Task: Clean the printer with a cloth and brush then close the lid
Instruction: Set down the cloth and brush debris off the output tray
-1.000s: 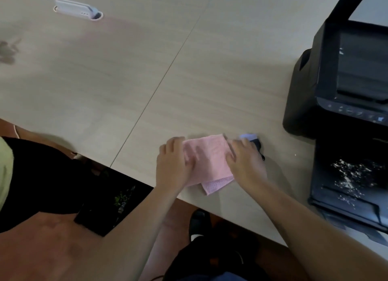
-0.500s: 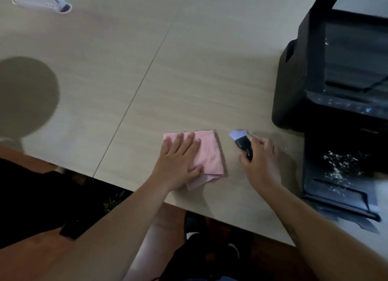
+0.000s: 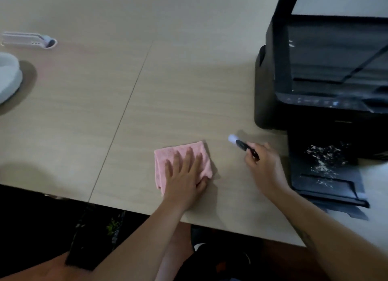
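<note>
left hand point(image 3: 184, 175) spread flat on folded pink cloth point(image 3: 180, 154) near table point(image 3: 105, 112) edge, right hand point(image 3: 265, 165) gripping small black brush point(image 3: 243, 145) just beside it, black printer point(image 3: 315, 81) far right, lid up, white crumbs on output tray point(image 3: 327, 175)

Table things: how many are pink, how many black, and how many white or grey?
Pink: 1, the folded pink cloth under the left hand.
Black: 2, the black printer and the black-handled brush held in the right hand.
White or grey: 2, the flat white plastic gadget and the round pale grey object at the edge.
Total: 5
</note>
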A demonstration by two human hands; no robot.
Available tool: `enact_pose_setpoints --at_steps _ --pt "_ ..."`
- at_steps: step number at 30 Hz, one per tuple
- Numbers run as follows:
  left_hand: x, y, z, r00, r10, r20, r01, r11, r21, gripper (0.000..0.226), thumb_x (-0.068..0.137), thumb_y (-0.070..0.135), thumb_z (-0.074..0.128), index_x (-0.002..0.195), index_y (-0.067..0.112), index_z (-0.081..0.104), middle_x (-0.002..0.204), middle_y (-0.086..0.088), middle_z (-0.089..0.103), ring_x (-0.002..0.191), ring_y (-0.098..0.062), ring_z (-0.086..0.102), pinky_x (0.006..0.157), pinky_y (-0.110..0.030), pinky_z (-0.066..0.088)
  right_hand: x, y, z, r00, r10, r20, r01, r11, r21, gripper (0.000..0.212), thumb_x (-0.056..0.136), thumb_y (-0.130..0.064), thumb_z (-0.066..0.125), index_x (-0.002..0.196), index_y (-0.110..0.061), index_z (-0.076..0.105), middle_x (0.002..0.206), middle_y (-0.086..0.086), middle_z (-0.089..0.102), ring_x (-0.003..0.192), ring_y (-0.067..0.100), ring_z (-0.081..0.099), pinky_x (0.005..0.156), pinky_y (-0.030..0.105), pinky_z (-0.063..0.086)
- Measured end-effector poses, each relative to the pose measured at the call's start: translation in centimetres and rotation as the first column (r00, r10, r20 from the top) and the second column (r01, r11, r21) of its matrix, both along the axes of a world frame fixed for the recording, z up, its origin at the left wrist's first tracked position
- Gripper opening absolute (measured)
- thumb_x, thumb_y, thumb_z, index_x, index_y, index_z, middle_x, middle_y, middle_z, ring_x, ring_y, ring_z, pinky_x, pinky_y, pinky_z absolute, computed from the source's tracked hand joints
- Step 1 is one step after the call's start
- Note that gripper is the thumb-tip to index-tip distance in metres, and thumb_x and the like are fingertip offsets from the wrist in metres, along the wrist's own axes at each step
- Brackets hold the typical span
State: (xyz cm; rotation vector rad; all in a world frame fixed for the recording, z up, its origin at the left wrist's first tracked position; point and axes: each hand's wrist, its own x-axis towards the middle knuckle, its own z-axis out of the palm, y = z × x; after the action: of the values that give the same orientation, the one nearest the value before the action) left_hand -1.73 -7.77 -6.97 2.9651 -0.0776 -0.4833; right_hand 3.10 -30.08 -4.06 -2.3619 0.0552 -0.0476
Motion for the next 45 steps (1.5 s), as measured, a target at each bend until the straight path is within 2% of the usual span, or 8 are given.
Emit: enact_pose_setpoints --at_steps 3,7,12,17,26,30,39,45 --pt "0.5 -0.9 1.2 0.999 -0.003 0.045 0.003 1.000 0.007 0.084 0.080 0.071 0.037 0.148 0.023 0.040 0.153 -0.007 0.041 0.141 -0.039 0.032 0.107 -0.062 0.026 -0.9 -2.0 1.9 0.998 -0.056 0.039 0.052 0.995 0.079 0.014 0.089 -0.007 0.063 0.101 -0.006 0.071 0.084 0.001 0.056 0.074 0.001 0.053 0.068 0.003 0.037" --pt "3.9 -4.8 4.4 0.968 -0.028 0.250 0.069 0.985 -0.157 0.069 0.083 0.062 0.044 0.137 0.019 0.051 0.144 -0.002 0.049 0.134 -0.031 0.039 0.105 -0.049 0.030 -1.7 -6.8 4.5 0.993 -0.061 0.106 0.053 0.996 0.077 0.012 0.089 -0.011 0.067 0.101 -0.009 0.071 0.089 0.001 0.060 0.076 0.007 0.056 0.069 0.006 0.041" --pt "10.1 -12.0 9.6 0.842 -0.103 0.529 0.264 0.935 -0.237 0.055 0.086 0.045 0.050 0.131 0.012 0.053 0.134 -0.006 0.054 0.124 -0.031 0.043 0.103 -0.043 0.030 -1.4 -14.6 5.9 0.955 -0.268 0.128 0.265 0.963 0.041 0.019 0.093 -0.018 0.064 0.109 -0.008 0.069 0.094 -0.004 0.058 0.081 0.007 0.054 0.069 0.004 0.040" --pt "15.5 -17.8 14.0 0.705 -0.141 0.695 0.370 0.909 -0.191 0.038 0.089 0.035 0.056 0.118 0.010 0.059 0.134 -0.006 0.056 0.126 -0.029 0.046 0.107 -0.041 0.029 -0.7 -20.8 5.3 0.888 -0.444 0.121 0.449 0.893 -0.019 0.019 0.094 -0.018 0.062 0.106 -0.005 0.069 0.093 0.001 0.056 0.082 0.014 0.051 0.072 0.022 0.035" --pt "23.2 -23.3 15.1 0.837 -0.419 0.352 0.508 0.834 -0.215 0.056 0.097 0.048 0.046 0.147 0.023 0.039 0.161 -0.001 0.028 0.148 -0.022 0.019 0.120 -0.039 0.014 1.8 -20.6 3.4 0.896 -0.435 0.088 0.442 0.857 -0.264 0.020 0.091 -0.017 0.064 0.103 -0.002 0.068 0.105 0.021 0.063 0.094 0.042 0.060 0.074 0.042 0.049" --pt "23.3 -23.9 13.8 0.814 -0.442 0.377 0.520 0.844 -0.133 0.060 0.096 0.056 0.037 0.149 0.027 0.036 0.163 0.000 0.023 0.149 -0.021 0.014 0.120 -0.042 0.009 2.2 -17.2 2.8 0.925 -0.361 0.120 0.380 0.875 -0.300 0.015 0.091 -0.014 0.064 0.096 -0.001 0.067 0.096 0.019 0.063 0.085 0.041 0.061 0.064 0.041 0.051" --pt "23.7 -23.8 13.6 0.798 -0.461 0.388 0.532 0.841 -0.095 0.060 0.094 0.059 0.036 0.146 0.029 0.036 0.163 0.000 0.022 0.148 -0.022 0.015 0.117 -0.045 0.011 2.4 -9.9 2.5 0.933 -0.338 0.126 0.355 0.924 -0.145 0.012 0.089 -0.017 0.067 0.092 -0.005 0.069 0.084 0.013 0.060 0.075 0.036 0.060 0.057 0.031 0.040" --pt "23.8 -23.9 13.4 0.805 -0.450 0.387 0.519 0.850 -0.090 0.059 0.093 0.060 0.037 0.145 0.031 0.036 0.162 0.002 0.023 0.147 -0.021 0.017 0.117 -0.044 0.013 2.8 -10.6 3.7 0.895 -0.438 -0.080 0.445 0.882 0.155 0.030 0.093 -0.026 0.061 0.069 -0.007 0.058 0.072 0.006 0.057 0.061 0.018 0.052 0.053 0.030 0.040"
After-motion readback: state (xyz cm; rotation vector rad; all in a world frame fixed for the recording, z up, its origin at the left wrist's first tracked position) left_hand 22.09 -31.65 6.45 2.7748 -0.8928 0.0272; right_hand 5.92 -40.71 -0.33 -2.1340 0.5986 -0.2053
